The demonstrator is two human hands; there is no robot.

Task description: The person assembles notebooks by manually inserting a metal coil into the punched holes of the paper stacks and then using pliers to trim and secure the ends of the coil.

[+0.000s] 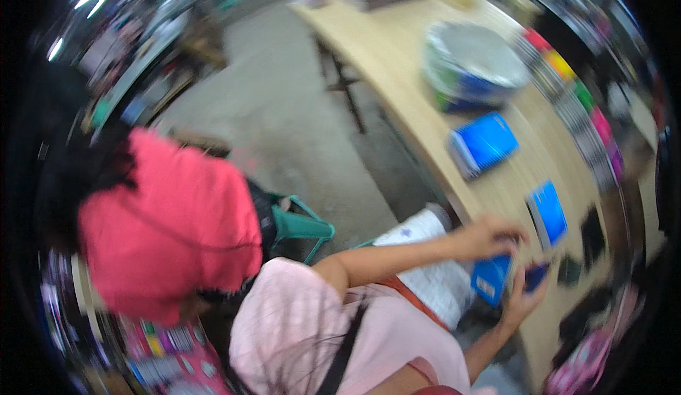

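Observation:
My left hand [486, 237] is over the near edge of the table, its fingers bent and smeared by motion. Just below it a blue booklet [491, 279] is tilted over the edge; whether the fingers touch it cannot be made out. My right hand [523, 299] is closed round a small dark blue object [537, 276], too blurred to tell its kind. A little farther on lies a blue-covered notebook [547, 213]. Beyond that sits a thick stack of blue-covered notebooks [485, 144].
A lined tub [475, 58] stands on the wooden table [383, 47]. Stacks with coloured edges [578, 86] run along its far side. At left, a person in a red top [170, 225] sits near a green stool [301, 228]. Dark flat pieces [592, 237] lie at right.

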